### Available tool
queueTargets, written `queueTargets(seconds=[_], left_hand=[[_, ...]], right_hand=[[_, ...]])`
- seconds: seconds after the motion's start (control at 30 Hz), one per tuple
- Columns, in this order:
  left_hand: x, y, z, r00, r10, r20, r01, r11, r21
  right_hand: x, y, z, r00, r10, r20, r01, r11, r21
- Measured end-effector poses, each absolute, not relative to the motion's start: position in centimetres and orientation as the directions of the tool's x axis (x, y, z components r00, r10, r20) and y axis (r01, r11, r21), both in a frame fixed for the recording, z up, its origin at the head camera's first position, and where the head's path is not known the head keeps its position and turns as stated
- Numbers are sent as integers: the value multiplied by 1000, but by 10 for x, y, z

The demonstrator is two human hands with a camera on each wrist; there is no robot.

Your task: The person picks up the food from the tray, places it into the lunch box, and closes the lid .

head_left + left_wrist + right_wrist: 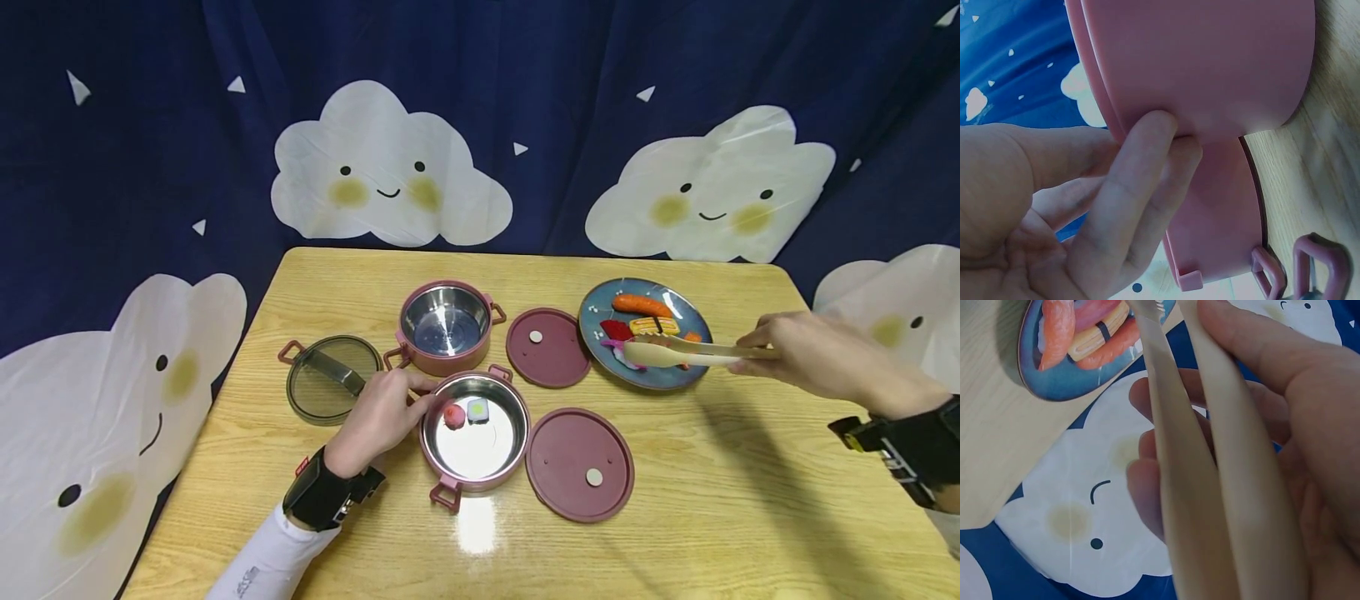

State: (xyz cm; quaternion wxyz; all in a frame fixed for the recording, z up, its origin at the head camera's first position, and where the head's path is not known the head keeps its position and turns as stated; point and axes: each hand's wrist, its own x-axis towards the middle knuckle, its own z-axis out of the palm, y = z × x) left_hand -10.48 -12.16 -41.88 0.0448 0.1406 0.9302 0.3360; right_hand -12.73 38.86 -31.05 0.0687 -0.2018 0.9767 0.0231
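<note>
My left hand [378, 417] holds the left rim of a pink pot [442, 481], its fingers [1147, 156] against the outer wall. Inside lie a round pink food piece [454, 416] and a pale square piece with a green-yellow centre [477, 410]. In my right hand [817, 354] are beige tongs [720, 354], their tips over a blue plate [652, 379]. On that plate sit a long orange piece [641, 305], a yellow piece with a dark band [652, 326], a red piece [615, 330] and a purple-and-white piece [619, 350]. Whether the tongs grip any food I cannot tell.
Behind the held pot stands another pink pot [447, 364] with a bare steel inside. Two maroon discs [550, 358] lie on the wooden table [705, 500], between the pots and the plate. A glass lid [318, 392] is at the left.
</note>
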Motion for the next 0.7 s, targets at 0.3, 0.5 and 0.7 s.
queueTargets(seconds=[0.3, 0.5, 0.7], left_hand=[[-105, -122, -419, -956, 292, 10, 230, 732, 641], [-105, -122, -419, -955, 298, 9, 234, 731, 641], [-105, -122, -419, -955, 296, 13, 236, 733, 638]], right_hand=[[-127, 387, -317, -895, -422, -142, -429, 903, 20], [-126, 386, -320, -884, -455, -108, -460, 887, 34], [-125, 388, -322, -864, -501, -49, -503, 862, 65]])
